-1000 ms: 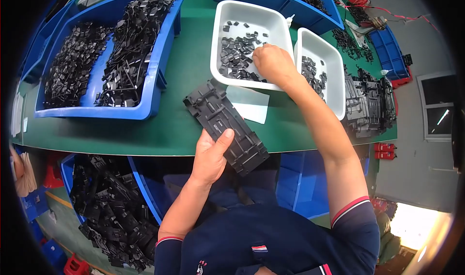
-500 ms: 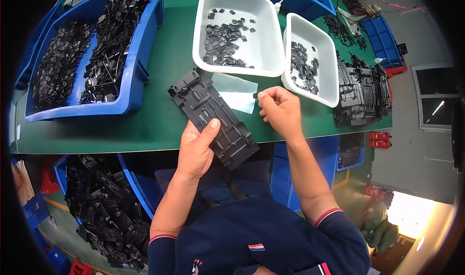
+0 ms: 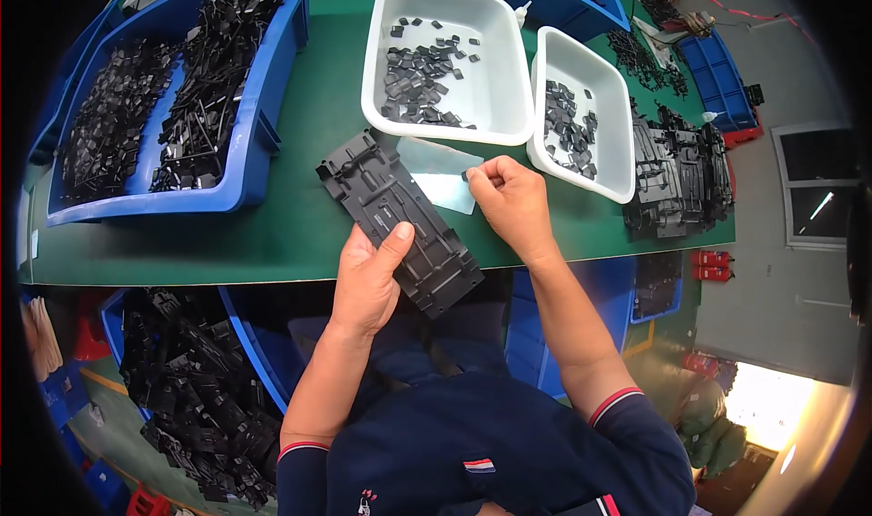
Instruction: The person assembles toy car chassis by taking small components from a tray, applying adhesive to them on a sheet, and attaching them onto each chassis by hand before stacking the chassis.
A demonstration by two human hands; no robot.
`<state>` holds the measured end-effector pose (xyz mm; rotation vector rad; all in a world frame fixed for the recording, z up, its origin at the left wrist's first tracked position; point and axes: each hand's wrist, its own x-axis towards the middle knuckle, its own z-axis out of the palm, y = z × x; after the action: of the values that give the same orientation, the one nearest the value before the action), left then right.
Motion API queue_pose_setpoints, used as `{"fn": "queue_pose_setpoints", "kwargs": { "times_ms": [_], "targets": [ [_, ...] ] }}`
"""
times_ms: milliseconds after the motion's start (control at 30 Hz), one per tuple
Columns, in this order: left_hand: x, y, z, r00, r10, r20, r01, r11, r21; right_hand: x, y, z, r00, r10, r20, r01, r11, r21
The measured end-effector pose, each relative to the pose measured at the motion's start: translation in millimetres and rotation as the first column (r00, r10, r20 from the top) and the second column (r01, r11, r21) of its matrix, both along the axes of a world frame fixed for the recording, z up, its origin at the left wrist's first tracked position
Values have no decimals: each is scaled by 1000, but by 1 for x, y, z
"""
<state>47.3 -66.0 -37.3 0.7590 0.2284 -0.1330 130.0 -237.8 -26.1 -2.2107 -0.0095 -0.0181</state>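
A long black molded plastic panel (image 3: 400, 216) with raised ribs is gripped in my left hand (image 3: 368, 284), thumb on its upper face. The panel tilts, its far end to the left and its near end to the right. My right hand (image 3: 513, 203) is closed in a pinch on a small black plastic piece (image 3: 470, 174), held to the right of the panel and apart from it. Below the pinch lies a pale translucent sheet (image 3: 445, 184) on the green table (image 3: 300, 234), partly covered by the panel.
Two white tubs, one larger (image 3: 500, 71) and one smaller (image 3: 622, 107), hold small black pieces. Blue bins (image 3: 259, 143) at the left contain black parts. Black panels are stacked (image 3: 677, 175) at the right. Below the table edge, another blue bin (image 3: 250, 334) overflows with black parts.
My right hand has moved slightly left toward the panel, carrying the small black piece over the sheet. The left hand and the panel stay nearly still.
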Motion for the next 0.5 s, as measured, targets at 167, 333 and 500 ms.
{"fn": "queue_pose_setpoints", "kwargs": {
  "times_ms": [167,333,500],
  "targets": [
    [1,0,-1,1000,13,4,-13,1000,15,0,2,-5,995,7,101,8,990,-143],
    [1,0,-2,1000,11,6,-11,1000,4,-1,4,-9,936,89,341,11,960,-281],
    [2,0,-1,1000,2,3,-2,1000,-3,-2,0,-9,954,36,296,19,983,-183]
  ]
}}
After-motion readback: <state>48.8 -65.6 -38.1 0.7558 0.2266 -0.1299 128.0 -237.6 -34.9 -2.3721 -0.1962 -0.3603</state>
